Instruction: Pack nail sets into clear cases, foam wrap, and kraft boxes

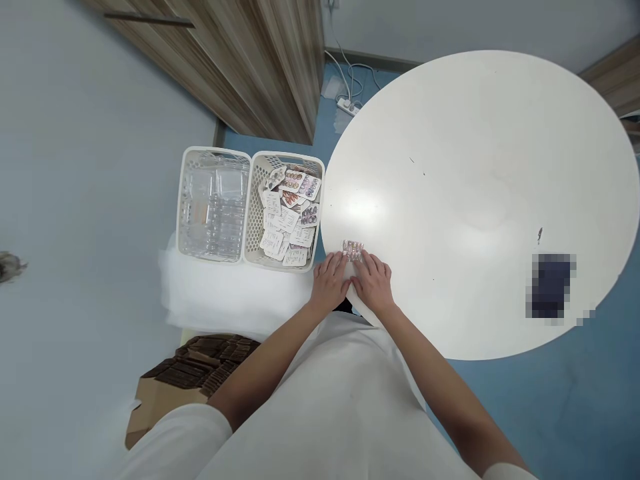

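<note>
A small clear pack (353,250) with rows of pinkish, shiny pieces is at the near left edge of the white round table (465,167). The pieces are too small to name. My left hand (330,280) has its fingertips on the pack's lower left corner. From the other side, my right hand (373,281) grips the lower right corner, fingers bent. Both thumbs come close together below the pack. To the left, a white basket (254,220) holds many cards (287,220), some bearing rows of coloured ovals, others showing printed white faces.
Beside it, a second white basket (180,213) contains stacked clear plastic boxes (225,220). White wrapping material (235,293) lies below the baskets, above a cardboard box (160,407) of brown folded pieces. A pixelated dark object (550,287) is at the table's right. A power strip (347,105) sits on the floor.
</note>
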